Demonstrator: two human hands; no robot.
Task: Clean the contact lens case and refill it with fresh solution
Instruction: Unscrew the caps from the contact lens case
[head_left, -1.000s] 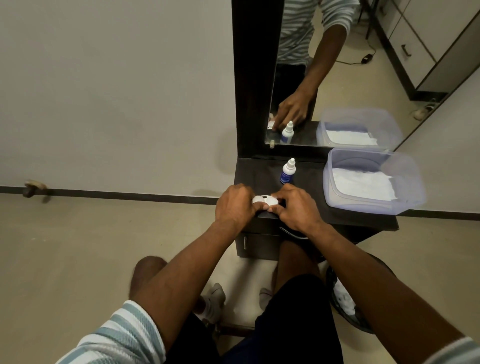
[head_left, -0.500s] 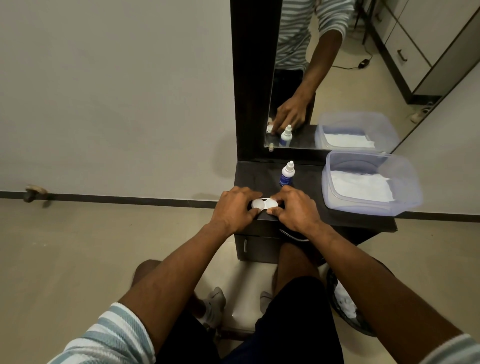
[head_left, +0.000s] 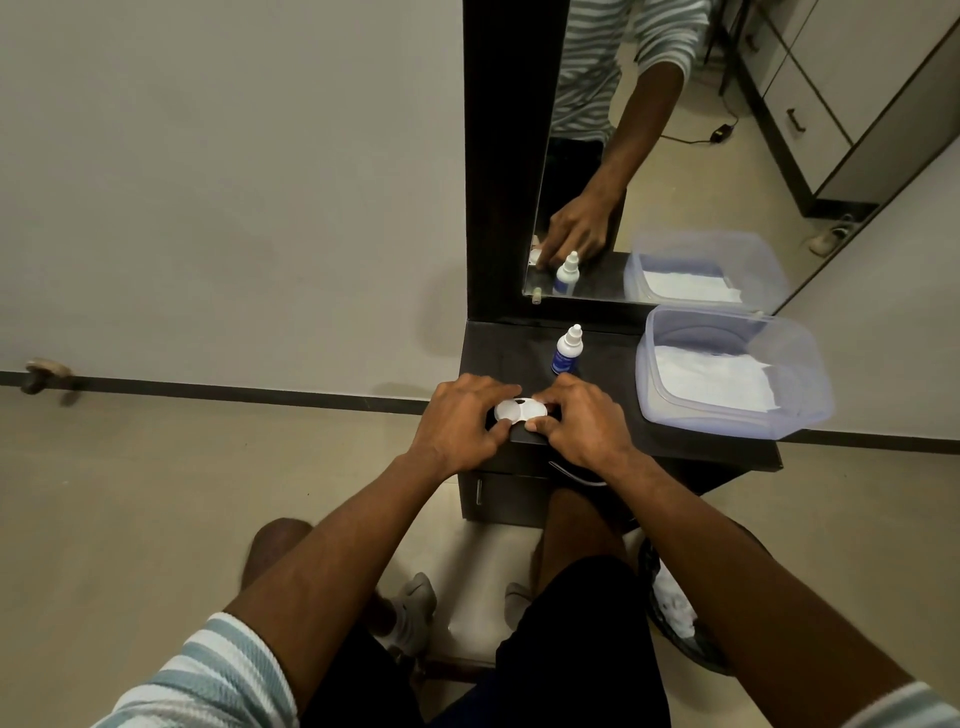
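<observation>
A white contact lens case (head_left: 519, 410) lies at the front edge of the dark dresser top (head_left: 509, 353). My left hand (head_left: 462, 421) grips its left end, thumb in front and fingers curled over the back. My right hand (head_left: 582, 421) pinches its right end the same way. Both hands hide the ends of the case. A small solution bottle (head_left: 567, 351) with a blue label and white nozzle stands upright just behind my right hand.
A clear plastic tub (head_left: 732, 366) holding white tissue sits on the right of the dresser top. A mirror (head_left: 649, 156) rises behind. A dark bin (head_left: 675, 613) with white waste stands on the floor by my right knee.
More of the white case shows between my hands now, as my fingers have shifted a little on it. The bottle and tub have not moved.
</observation>
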